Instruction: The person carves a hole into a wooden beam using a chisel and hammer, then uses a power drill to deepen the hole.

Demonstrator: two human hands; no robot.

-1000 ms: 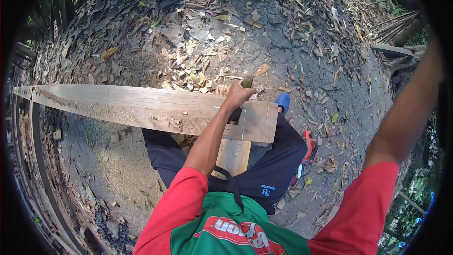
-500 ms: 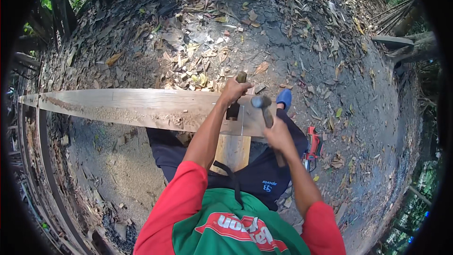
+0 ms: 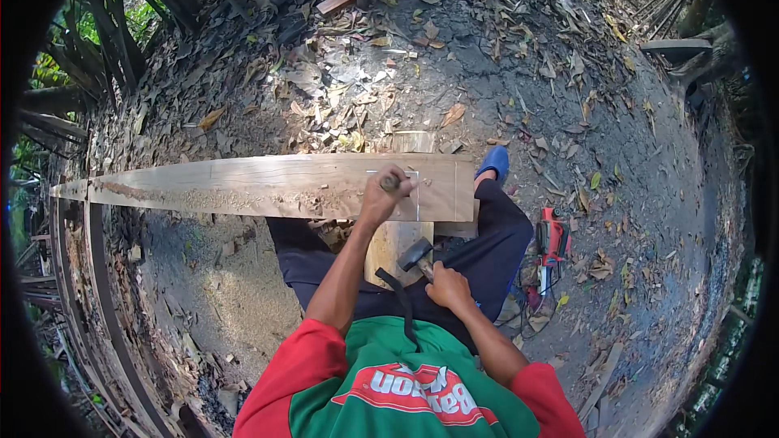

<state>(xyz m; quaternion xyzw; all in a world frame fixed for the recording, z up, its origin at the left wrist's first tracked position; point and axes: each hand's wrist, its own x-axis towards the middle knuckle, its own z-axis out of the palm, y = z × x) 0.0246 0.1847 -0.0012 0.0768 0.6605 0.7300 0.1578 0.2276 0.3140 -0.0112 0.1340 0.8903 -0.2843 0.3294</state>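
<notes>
A long pale plank (image 3: 276, 182) lies crosswise in front of me, with pencil lines near its right end and wood crumbs on top. My left hand (image 3: 380, 199) is closed round a chisel (image 3: 390, 182) over the marked area; its round wooden handle end points up at me, and its blade is hidden below the hand. In my right hand (image 3: 449, 285) is a hammer (image 3: 416, 254), its dark metal head low above my lap, apart from the chisel. Under the plank, between my legs, a pale wooden beam (image 3: 393, 247) shows.
A red power tool (image 3: 554, 242) lies on the ground at right, beyond my knee. My foot wears a blue shoe (image 3: 495, 164) beside the plank's right end. Sawdust (image 3: 243, 300) covers the ground at left. Wood chips and dry leaves (image 3: 349, 105) lie past the plank. Wooden rails (image 3: 101, 284) stand far left.
The chisel has gone from slanting, with its blade showing, to roughly upright. My right hand has drawn the hammer down and left, away from the plank toward my lap.
</notes>
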